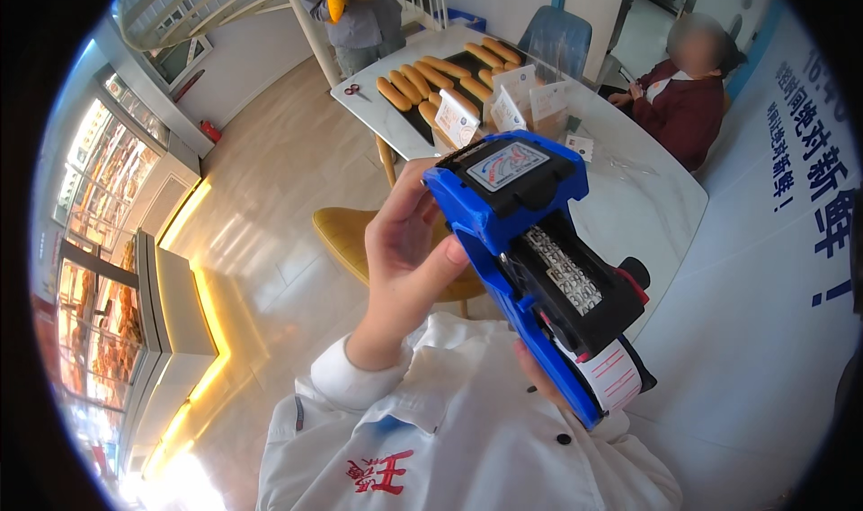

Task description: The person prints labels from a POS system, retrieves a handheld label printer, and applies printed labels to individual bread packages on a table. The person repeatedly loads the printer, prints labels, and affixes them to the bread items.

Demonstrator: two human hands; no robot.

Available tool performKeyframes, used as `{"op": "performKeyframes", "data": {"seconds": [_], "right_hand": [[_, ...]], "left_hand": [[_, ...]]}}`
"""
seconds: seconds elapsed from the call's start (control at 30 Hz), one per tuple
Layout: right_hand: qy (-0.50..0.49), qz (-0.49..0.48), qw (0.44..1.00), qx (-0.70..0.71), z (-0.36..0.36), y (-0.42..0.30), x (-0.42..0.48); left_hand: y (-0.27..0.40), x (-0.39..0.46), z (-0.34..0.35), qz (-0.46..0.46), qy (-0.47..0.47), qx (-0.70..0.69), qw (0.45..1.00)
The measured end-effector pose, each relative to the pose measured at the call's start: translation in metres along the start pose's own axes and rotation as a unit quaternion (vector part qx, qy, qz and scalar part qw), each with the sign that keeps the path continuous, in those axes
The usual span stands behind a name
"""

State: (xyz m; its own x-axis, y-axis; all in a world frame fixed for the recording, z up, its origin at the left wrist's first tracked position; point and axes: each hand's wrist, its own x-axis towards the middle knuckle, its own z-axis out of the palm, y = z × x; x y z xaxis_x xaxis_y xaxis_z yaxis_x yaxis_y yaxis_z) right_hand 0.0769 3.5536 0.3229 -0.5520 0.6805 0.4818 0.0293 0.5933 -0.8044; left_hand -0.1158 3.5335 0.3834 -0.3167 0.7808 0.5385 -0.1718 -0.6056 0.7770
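Observation:
A blue and black handheld price labeler is held up in front of my chest. My left hand grips its upper end, with the thumb on the blue casing. Behind the tool's lower end, my right hand shows only in part; the tool hides its other fingers, and it seems to support the labeler. White number bands show in the open black middle of the tool. A roll of white labels with red lines sits at the lower end.
Beyond the labeler, a white marble-patterned table holds long bread rolls on dark trays, packaged bread and scissors. A yellow chair stands close by. One person stands behind the table, another sits right. Lit display cases line the left.

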Motion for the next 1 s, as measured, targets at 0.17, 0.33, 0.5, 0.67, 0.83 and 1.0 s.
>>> {"op": "performKeyframes", "data": {"seconds": [0.17,0.33,0.5,0.67,0.83,1.0], "right_hand": [[0.004,0.015,0.999,0.029,0.002,-0.001,-0.004],[-0.031,0.060,0.994,0.089,0.012,0.007,-0.012],[-0.139,0.194,0.776,0.584,0.008,0.018,0.000],[-0.217,0.119,0.607,0.755,0.019,0.050,-0.009],[-0.264,0.082,0.477,0.834,0.029,0.064,-0.011],[-0.199,0.123,0.467,0.853,0.020,0.060,-0.003]], "left_hand": [[0.002,0.006,0.007,0.006,-0.006,-0.018,1.000],[-0.001,0.006,0.001,0.019,-0.014,0.026,0.999],[-0.001,0.005,-0.008,0.064,-0.075,0.126,0.987],[0.000,0.004,0.002,0.117,-0.092,0.184,0.972],[0.009,0.005,0.009,0.201,-0.089,0.272,0.937],[0.025,0.005,0.012,0.232,-0.151,0.314,0.908]]}}
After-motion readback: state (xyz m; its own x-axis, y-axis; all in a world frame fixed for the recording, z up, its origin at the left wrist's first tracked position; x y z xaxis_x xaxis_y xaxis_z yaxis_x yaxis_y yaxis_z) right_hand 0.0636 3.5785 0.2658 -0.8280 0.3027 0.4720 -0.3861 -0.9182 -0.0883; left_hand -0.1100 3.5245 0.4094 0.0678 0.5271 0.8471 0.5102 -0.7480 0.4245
